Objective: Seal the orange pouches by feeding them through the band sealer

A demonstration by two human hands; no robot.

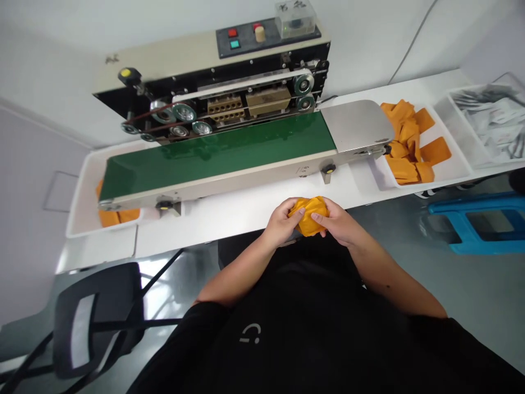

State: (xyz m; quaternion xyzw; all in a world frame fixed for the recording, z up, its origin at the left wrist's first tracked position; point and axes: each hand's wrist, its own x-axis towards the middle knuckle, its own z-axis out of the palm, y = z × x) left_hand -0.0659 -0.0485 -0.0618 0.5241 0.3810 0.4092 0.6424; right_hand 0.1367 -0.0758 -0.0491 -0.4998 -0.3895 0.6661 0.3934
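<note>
Noting a crumpled orange pouch (308, 215) gathered between both hands, held just over the near edge of a white workbench (197, 230), roughly midway along it. Left hand (281, 223) and right hand (334, 221) are closed together on the item from either side, clamping it between them with the fingers bunched over its surface. Item is judged light, soft and pliable, as it creases freely under the fingers and shows no stiff edge. Its slight sheen suggests some risk of slipping, so hold appears safest across the bunched middle rather than at a loose corner. Material cannot be confirmed from this view. Beyond the hands, a band sealer (213, 90) with a green conveyor belt (217, 150) runs along the far side of the bench. At right, a white tray (445, 176) holds a heap of orange pouches (404, 148), and a further tray (463, 134) beyond it holds grey-and-white packets (490, 117). At left, orange pieces (109, 219) lie in a white bin (76, 219) under the belt's end
</note>
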